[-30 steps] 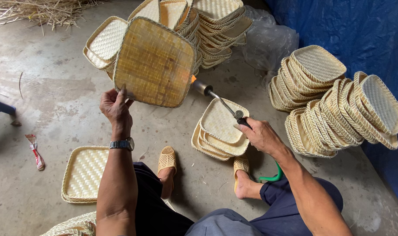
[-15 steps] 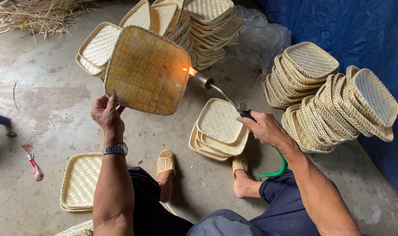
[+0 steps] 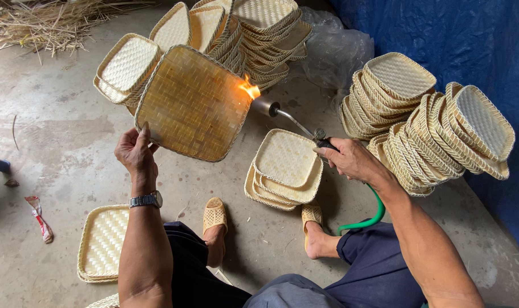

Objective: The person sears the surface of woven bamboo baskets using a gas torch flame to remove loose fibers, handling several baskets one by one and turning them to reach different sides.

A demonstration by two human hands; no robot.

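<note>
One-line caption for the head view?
Left hand holds a woven tray while right hand aims a lit gas torch at its edge.

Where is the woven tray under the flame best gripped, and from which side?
By the lower-left corner rim of the woven tray, coming from below, as the left hand does: the flame of the torch licks the opposite upper-right edge.

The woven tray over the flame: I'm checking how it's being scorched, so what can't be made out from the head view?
- Woven tray: only one face shows; the other is turned away.
- Left hand: fingers hidden behind the tray's corner.
- Torch: handle covered by the right hand.
- Green hose: its far end passes behind the leg.
</note>
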